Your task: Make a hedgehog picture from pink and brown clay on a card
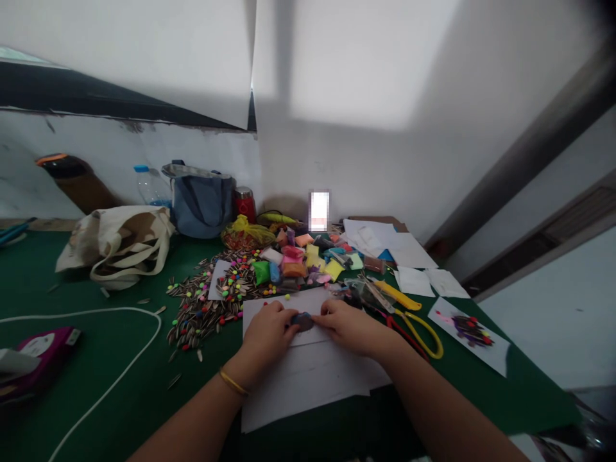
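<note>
A flat, dark grey-blue lump of modelling clay [303,321] lies on a sheet of white paper [312,375] in front of me. At its left edge, my left hand [268,333] is closed, with thumb and forefinger on the clay. My right hand [349,326] meets the right edge with its fingertips, its other fingers curled in. Part of the clay's outline is hidden by the fingers. Just left of the paper spreads a heap of sunflower seeds [205,317] mixed with small coloured balls. Behind the hands are several packets of coloured clay [293,269].
To the right lie yellow-handled scissors [439,337] and a card decorated with seeds [500,359]. White papers [411,250] rest at the back right. A cloth bag [129,237], a blue bag [202,202] and a red flask [244,205] stand behind. A white cable [120,372] crosses the left side.
</note>
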A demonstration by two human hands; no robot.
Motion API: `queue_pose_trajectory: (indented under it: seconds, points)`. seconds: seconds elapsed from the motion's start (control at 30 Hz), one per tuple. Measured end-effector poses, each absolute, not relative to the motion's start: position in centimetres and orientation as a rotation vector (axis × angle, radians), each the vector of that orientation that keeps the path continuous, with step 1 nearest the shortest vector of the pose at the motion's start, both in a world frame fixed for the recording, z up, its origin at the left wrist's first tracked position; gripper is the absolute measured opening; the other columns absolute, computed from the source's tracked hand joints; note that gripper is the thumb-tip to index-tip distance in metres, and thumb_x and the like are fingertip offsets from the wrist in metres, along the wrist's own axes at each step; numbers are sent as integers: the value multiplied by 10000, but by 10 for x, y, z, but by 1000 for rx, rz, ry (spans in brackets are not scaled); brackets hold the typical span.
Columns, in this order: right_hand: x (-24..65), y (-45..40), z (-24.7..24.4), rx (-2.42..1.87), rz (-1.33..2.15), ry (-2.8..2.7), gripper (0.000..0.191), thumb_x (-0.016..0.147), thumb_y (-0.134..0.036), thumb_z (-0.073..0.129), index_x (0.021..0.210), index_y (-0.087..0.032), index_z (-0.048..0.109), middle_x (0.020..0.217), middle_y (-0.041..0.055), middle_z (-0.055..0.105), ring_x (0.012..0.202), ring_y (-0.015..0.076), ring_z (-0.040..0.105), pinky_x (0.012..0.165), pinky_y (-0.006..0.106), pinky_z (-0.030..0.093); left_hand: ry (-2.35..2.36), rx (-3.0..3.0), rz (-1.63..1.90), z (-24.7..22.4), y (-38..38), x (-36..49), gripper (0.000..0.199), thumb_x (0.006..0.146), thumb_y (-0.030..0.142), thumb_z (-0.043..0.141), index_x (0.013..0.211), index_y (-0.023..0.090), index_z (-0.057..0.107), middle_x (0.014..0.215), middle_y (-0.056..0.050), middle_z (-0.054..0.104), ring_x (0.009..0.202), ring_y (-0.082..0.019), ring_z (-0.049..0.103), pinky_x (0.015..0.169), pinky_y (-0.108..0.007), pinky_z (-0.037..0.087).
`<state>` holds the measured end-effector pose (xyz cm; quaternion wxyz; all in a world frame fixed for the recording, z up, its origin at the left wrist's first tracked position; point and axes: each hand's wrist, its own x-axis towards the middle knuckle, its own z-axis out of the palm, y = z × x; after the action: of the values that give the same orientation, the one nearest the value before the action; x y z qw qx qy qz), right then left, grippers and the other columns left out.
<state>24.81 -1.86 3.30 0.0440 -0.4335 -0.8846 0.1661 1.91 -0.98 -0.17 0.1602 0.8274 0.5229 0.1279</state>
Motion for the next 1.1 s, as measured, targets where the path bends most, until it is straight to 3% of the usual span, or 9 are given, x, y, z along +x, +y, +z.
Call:
queue_pose_trajectory:
  seconds: [0.2,0.37,0.57,0.73,0.93,1.1]
  points:
    - [250,-28,29,-1329,424,-2700,384,906,-161,462,1249,-247,611,1148,91,577,1045,219,523,885,323,435,1501,2362,358,-2,-10,19,262,871,367,568,1103,294,665,962,-50,571,890,-207,549,739,-304,379]
    - [249,-33,10,-1357,330,-2590,542,847,-69,495,1351,-267,518,1150,81,566,1035,215,494,905,331,418,1511,2369,363,-2,-11,19,257,865,365,578,1094,290,667,969,-48,573,894,-207,547,737,-306,380]
    - [247,-33,6,-1299,222,-2628,387,913,-143,497,1268,-259,600,1087,86,591,978,218,501,860,338,418,1521,2347,344,0,-12,20,279,868,347,574,1129,292,657,989,-52,576,913,-208,545,756,-306,384]
    - [249,-34,6,-1309,255,-2608,493,871,-82,508,1323,-275,555,1115,78,590,980,215,491,860,340,411,1514,2345,323,0,-11,20,268,871,349,566,1112,285,664,979,-55,570,901,-208,543,747,-307,383]
    - [250,-34,6,-1308,326,-2598,419,879,-108,507,1244,-277,625,1137,77,587,1011,221,490,889,345,401,1511,2332,332,2,-11,20,275,876,347,558,1123,283,661,977,-57,573,906,-212,542,755,-314,385]
    - [251,-33,5,-1320,335,-2572,522,855,-60,496,1324,-281,554,1136,75,582,1005,212,488,869,333,406,1512,2341,329,1,-11,20,251,872,347,565,1089,277,672,954,-55,575,887,-210,540,730,-307,376]
